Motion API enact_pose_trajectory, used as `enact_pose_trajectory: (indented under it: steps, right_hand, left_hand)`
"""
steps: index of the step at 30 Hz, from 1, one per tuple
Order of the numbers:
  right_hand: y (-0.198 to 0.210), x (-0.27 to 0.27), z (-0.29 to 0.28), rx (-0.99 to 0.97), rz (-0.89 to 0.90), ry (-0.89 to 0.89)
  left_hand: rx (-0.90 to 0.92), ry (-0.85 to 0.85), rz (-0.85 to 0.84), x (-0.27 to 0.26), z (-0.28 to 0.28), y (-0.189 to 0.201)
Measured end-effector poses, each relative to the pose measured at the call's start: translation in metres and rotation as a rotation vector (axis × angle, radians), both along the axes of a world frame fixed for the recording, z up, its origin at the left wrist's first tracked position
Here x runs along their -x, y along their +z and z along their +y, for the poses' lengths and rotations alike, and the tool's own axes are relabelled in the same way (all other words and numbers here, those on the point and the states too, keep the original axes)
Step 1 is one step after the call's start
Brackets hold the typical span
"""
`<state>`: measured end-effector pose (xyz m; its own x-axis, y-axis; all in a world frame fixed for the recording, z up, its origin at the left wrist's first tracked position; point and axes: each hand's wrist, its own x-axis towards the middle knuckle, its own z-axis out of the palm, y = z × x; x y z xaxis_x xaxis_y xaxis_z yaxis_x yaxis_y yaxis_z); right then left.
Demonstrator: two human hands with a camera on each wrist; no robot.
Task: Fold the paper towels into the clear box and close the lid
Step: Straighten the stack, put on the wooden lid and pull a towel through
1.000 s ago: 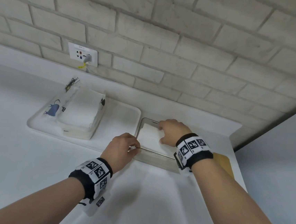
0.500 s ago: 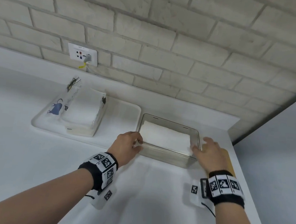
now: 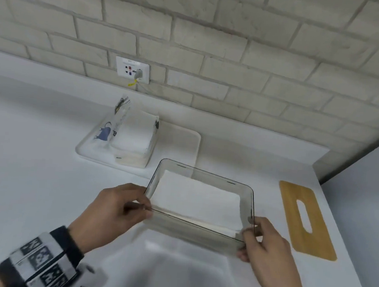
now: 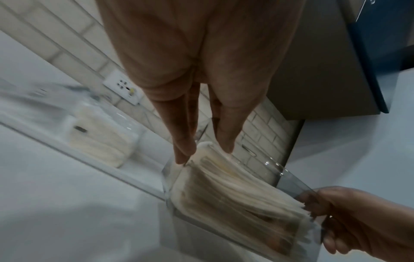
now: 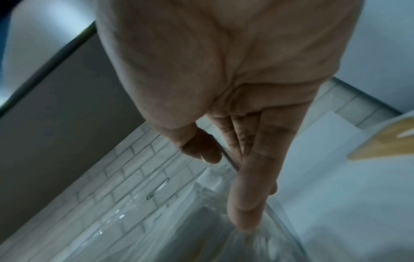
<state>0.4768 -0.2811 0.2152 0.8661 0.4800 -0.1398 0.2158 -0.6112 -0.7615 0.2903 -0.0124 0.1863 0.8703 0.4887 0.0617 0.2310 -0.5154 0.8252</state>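
The clear box point(image 3: 195, 233) sits on the white counter with a stack of folded white paper towels point(image 3: 199, 199) lying flat inside. My left hand point(image 3: 145, 205) pinches its near-left corner, and in the left wrist view the fingers point(image 4: 186, 147) straddle the wall beside the towels point(image 4: 235, 195). The near-right corner is gripped by my right hand point(image 3: 251, 235), thumb over the rim; the right wrist view shows its fingers point(image 5: 244, 203) running down the outside of the box point(image 5: 156, 221). The wooden lid point(image 3: 313, 243), with a slot, lies flat to the right, apart from the box.
Behind and to the left of the box a white tray point(image 3: 184, 142) holds an opened pack of paper towels point(image 3: 133, 138). A wall socket point(image 3: 132, 69) sits in the brick wall behind. The counter's right edge runs just beyond the lid.
My right hand left the towels inside the box and took its near-right corner. With both hands on it, the box has come toward me, away from the tray.
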Motion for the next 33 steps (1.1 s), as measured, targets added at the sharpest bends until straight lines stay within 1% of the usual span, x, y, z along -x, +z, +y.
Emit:
enact_pose_trajectory:
  steps: [4, 7, 9, 13, 16, 17, 20, 21, 22, 23, 24, 25, 26, 28, 30, 33]
  right_hand:
    - [-0.03, 0.045, 0.018, 0.006, 0.063, -0.02]
    - [-0.05, 0.065, 0.03, 0.012, 0.081, -0.043]
    - [-0.056, 0.072, 0.035, 0.01, 0.058, -0.06]
    - [-0.06, 0.078, 0.04, 0.021, 0.029, -0.105]
    - [-0.063, 0.078, 0.041, 0.012, 0.013, -0.165]
    - [-0.063, 0.079, 0.042, 0.022, 0.001, -0.184]
    - [-0.064, 0.077, 0.042, 0.114, -0.093, -0.167]
    - [-0.064, 0.077, 0.042, 0.158, -0.16, -0.143]
    - [-0.066, 0.076, 0.042, 0.181, -0.276, -0.108]
    - [-0.067, 0.076, 0.043, 0.186, -0.428, -0.07]
    - [-0.065, 0.078, 0.048, 0.174, -0.56, -0.029]
    - [-0.058, 0.084, 0.055, 0.155, -0.638, 0.008]
    - [-0.054, 0.088, 0.064, 0.128, -0.66, 0.06]
    - [-0.046, 0.095, 0.08, 0.144, -0.618, 0.177]
    - [-0.042, 0.097, 0.093, 0.283, -0.484, 0.293]
    - [-0.037, 0.093, 0.1, 0.482, -0.362, 0.403]
  left_hand:
    - [-0.051, 0.019, 0.092, 0.062, 0.015, -0.012]
    - [-0.048, 0.019, 0.105, 0.085, 0.023, -0.028]
    - [-0.021, 0.017, 0.082, 0.093, 0.025, -0.037]
    - [0.043, 0.01, 0.071, 0.097, 0.026, -0.04]
    - [0.048, -0.07, 0.124, 0.1, 0.033, -0.022]
    - [0.034, -0.063, 0.12, 0.099, 0.039, -0.015]
    - [-0.047, 0.065, 0.03, 0.077, 0.066, 0.016]
    - [-0.064, 0.107, -0.002, 0.062, 0.077, 0.025]
    - [-0.099, 0.139, -0.014, 0.043, 0.09, 0.032]
    - [-0.138, 0.16, -0.003, 0.022, 0.104, 0.037]
    - [-0.156, 0.182, 0.032, 0.001, 0.118, 0.04]
    - [-0.157, 0.208, 0.08, -0.02, 0.133, 0.04]
    - [-0.153, 0.232, 0.142, -0.04, 0.149, 0.039]
    - [-0.13, 0.252, 0.293, -0.073, 0.175, 0.032]
    - [-0.097, 0.245, 0.435, -0.094, 0.19, 0.028]
    - [-0.105, 0.227, 0.565, -0.11, 0.199, 0.02]
